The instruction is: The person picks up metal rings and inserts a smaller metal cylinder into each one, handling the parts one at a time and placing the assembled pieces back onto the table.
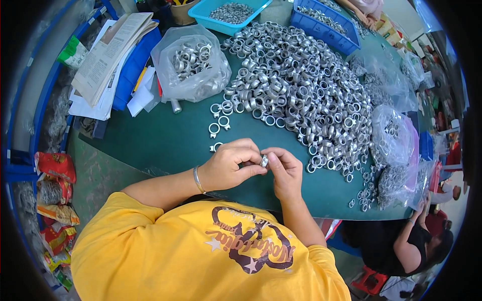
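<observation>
Two hands, left hand (228, 165) and right hand (286, 168), pinched one metal ring (264, 161) in closed fingers; I couldn't count the heap (296, 85).

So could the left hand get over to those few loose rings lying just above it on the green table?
Probably yes. The left hand sits close below the loose rings, with only bare green table between them. It is busy, though, pinching a small metal piece together with the right hand.
</observation>
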Action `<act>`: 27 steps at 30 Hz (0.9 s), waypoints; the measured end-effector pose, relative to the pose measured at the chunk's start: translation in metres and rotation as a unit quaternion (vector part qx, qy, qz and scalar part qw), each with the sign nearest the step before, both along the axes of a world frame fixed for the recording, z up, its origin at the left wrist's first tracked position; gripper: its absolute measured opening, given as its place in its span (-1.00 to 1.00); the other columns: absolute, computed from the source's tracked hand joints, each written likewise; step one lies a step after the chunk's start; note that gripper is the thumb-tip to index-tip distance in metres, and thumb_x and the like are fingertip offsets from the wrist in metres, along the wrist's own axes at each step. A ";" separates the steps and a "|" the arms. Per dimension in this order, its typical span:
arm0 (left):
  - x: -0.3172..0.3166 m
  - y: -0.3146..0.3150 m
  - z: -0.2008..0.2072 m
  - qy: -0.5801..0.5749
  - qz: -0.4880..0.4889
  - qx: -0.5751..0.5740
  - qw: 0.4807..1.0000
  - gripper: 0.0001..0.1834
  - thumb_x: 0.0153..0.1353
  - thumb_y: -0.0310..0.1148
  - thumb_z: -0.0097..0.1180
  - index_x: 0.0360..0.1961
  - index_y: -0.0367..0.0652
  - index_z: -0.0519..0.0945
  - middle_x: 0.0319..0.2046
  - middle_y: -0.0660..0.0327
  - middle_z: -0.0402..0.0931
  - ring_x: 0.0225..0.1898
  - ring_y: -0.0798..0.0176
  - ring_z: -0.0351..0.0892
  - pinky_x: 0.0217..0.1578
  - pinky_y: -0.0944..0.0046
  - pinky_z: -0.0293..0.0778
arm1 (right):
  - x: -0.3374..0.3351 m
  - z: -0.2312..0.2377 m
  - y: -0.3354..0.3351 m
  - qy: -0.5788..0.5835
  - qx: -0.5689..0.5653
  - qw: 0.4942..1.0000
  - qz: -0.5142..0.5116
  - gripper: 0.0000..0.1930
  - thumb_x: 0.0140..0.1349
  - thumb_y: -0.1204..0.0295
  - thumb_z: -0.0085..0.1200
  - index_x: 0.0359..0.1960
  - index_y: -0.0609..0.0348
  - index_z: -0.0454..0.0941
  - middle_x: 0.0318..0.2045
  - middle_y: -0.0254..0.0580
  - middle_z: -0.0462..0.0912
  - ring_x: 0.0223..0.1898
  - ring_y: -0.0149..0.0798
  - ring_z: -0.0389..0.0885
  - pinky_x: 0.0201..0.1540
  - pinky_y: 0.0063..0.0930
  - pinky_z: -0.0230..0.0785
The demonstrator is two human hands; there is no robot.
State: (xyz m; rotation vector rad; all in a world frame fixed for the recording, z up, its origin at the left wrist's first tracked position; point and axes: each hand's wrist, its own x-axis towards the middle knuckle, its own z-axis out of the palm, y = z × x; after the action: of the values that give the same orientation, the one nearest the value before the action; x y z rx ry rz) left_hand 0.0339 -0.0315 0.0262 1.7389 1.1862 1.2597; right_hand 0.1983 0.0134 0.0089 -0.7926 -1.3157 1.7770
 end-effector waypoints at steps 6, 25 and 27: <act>0.001 0.003 0.002 0.002 -0.007 -0.005 1.000 -0.87 -0.06 -0.52 0.25 -0.47 -0.29 0.56 -0.47 0.19 0.47 -0.53 0.39 0.43 -0.52 0.47 0.36 | 0.002 0.000 0.001 0.021 -0.024 0.999 0.004 -0.80 0.23 0.40 0.00 -0.25 0.30 0.52 -0.49 -0.34 0.54 -0.49 -0.53 0.47 -0.43 -0.71 0.32; -0.042 0.009 -0.012 -0.534 0.046 -0.372 0.758 -0.87 0.21 -0.37 -0.03 -0.33 -0.21 0.47 -0.47 0.27 0.42 -0.52 0.47 0.36 -0.75 0.59 0.16 | -0.024 0.000 0.008 -0.441 0.405 0.801 0.024 -0.88 0.00 0.43 0.13 -0.50 0.20 0.48 -0.55 -0.13 0.51 -0.51 -0.08 0.51 -0.45 -0.29 0.39; -0.042 0.007 -0.012 -0.519 0.082 -0.375 0.764 -0.92 0.17 -0.45 0.02 -0.34 -0.22 0.46 -0.47 0.27 0.41 -0.53 0.48 0.37 -0.76 0.59 0.17 | -0.027 -0.002 0.007 -0.455 0.377 0.806 0.024 -0.83 -0.01 0.35 0.12 -0.51 0.19 0.47 -0.54 -0.13 0.53 -0.50 -0.07 0.53 -0.44 -0.23 0.39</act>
State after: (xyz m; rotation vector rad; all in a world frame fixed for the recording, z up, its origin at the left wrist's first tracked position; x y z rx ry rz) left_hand -0.0081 -0.0240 0.0140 0.2124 0.9078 1.2734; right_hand 0.1712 0.0207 0.0067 -1.1632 -2.4432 0.6682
